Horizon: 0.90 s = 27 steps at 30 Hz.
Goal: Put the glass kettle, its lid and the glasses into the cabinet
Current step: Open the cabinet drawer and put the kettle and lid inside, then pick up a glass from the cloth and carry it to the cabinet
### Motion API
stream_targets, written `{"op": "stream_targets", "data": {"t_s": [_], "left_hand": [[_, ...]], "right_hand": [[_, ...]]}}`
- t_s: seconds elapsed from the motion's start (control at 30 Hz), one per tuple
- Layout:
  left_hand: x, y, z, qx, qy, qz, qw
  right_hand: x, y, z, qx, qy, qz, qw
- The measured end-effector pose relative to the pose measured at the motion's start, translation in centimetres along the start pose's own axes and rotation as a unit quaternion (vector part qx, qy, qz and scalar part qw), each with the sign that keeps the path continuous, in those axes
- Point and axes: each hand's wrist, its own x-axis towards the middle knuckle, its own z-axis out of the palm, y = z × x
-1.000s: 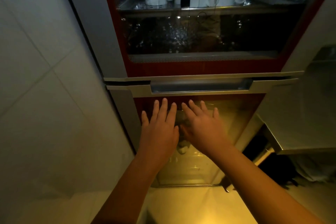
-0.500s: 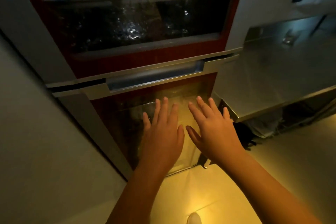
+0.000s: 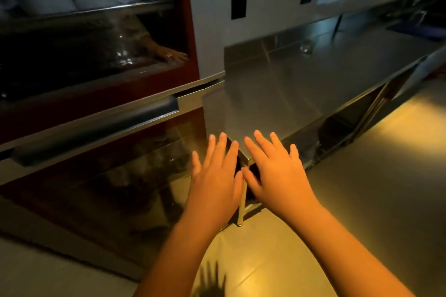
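Both hands are empty, so by my read this is between carries; left hand (image 3: 214,176) and right hand (image 3: 277,171) hover side by side, palms down, fingers straight and spread, gripping nothing; up and left of the fingers, glassware (image 3: 121,55) glints behind the cabinet (image 3: 190,31) door, too blurred to name; far beyond the right fingertips a small glinting thing (image 3: 306,47), perhaps a glass, sits on the steel counter (image 3: 301,84); the next move would be to reach there and grip gently.

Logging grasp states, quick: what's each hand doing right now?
Left hand: open, fingers straight, holding nothing.
Right hand: open, fingers straight, holding nothing.
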Motion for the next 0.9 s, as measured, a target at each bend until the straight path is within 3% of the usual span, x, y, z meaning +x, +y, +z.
{"op": "stream_targets", "data": {"t_s": [0.2,0.3,0.4,0.53,0.9], "left_hand": [[5.5,8.2,1.7,-0.006,0.01,0.059,0.998],[8.2,12.2,2.7,-0.012,0.02,0.085,0.996],[10.1,15.8,3.9,-0.023,0.014,0.111,0.994],[12.1,19.4,5.7,-0.013,0.001,0.125,0.992],[18.8,26.3,8.9,0.007,-0.027,0.17,0.985]], "right_hand": [[1.3,9.5,-2.6,-0.001,0.065,0.034,0.997],[1.7,14.2,-3.6,-0.011,0.035,0.054,0.998],[1.9,17.9,-4.5,-0.03,0.059,0.059,0.996],[1.9,22.6,-4.7,-0.033,0.005,0.074,0.997],[2.5,32.1,-4.4,-0.013,0.006,0.152,0.988]]}}
